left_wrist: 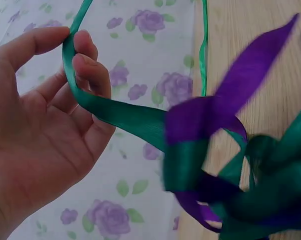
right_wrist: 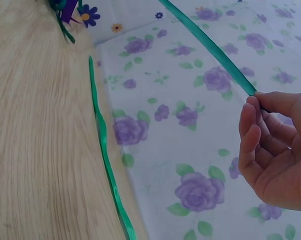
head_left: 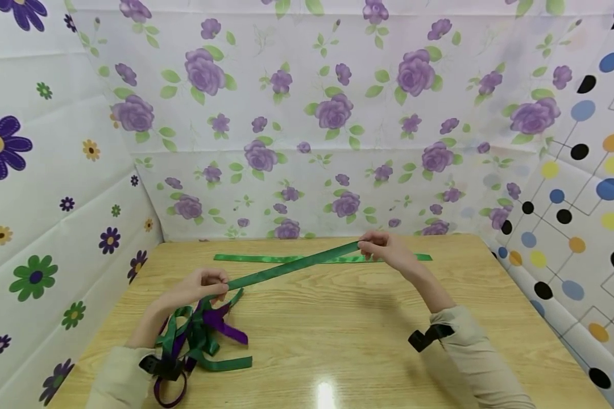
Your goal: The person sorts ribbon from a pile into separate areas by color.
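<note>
A green ribbon is stretched taut above the table, slanting up from left to right. My left hand pinches it between thumb and fingertips, and its lower part trails down into a tangle of green and purple ribbons. In the left wrist view the ribbon runs past the fingers toward that bunch, where a purple piece sticks up. My right hand pinches the other end; in the right wrist view the ribbon end sits between thumb and index finger.
A second green ribbon lies straight along the back of the wooden table. Flowered cloth hangs behind, with patterned cloths on both sides. A purple loop of ribbon lies near the left forearm.
</note>
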Demonstrator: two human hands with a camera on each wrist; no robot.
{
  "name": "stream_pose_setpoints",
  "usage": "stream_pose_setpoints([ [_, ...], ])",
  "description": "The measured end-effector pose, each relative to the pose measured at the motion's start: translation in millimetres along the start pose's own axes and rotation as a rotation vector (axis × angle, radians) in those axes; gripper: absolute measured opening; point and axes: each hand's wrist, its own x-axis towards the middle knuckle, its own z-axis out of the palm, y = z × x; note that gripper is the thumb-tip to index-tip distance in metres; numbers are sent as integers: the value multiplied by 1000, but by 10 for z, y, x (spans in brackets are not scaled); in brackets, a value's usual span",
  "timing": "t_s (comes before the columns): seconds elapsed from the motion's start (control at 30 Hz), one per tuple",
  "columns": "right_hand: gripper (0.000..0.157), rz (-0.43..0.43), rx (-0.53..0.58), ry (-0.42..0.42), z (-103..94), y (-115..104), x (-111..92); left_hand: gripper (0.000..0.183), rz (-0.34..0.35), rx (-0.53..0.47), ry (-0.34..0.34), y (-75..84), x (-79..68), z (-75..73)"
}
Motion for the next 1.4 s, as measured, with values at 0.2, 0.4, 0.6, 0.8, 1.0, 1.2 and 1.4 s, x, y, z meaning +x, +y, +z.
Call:
stream_pose_setpoints([
  [0.2, 33, 32, 22, 45, -181, 21, -62, 25, -32, 33, 11, -3, -146, -142],
  [0.4, 33, 44, 39, 85, -344, 109, -127, 21, -63, 60, 11, -6, -321, -265],
  [0.6, 37, 64, 41, 129, -487, 164, -199, 16, -135, 96, 28, 37, -507, -341],
  [0.8, 34, 61, 47, 135, -591, 182, -269, 11, -170, 224, 69, 56, -588, -370],
  [1.0, 25, 23, 76, 154, -705, 187, -342, 14, -279, 397, 146, 134, -609, -374],
  [1.2, 21, 1, 131, 162, -804, 191, -398, 9, -334, 486, 207, 165, -606, -389],
  [1.4, 15, -5, 236, 176, -893, 227, -493, 8, -341, 446, 220, 114, -604, -392],
])
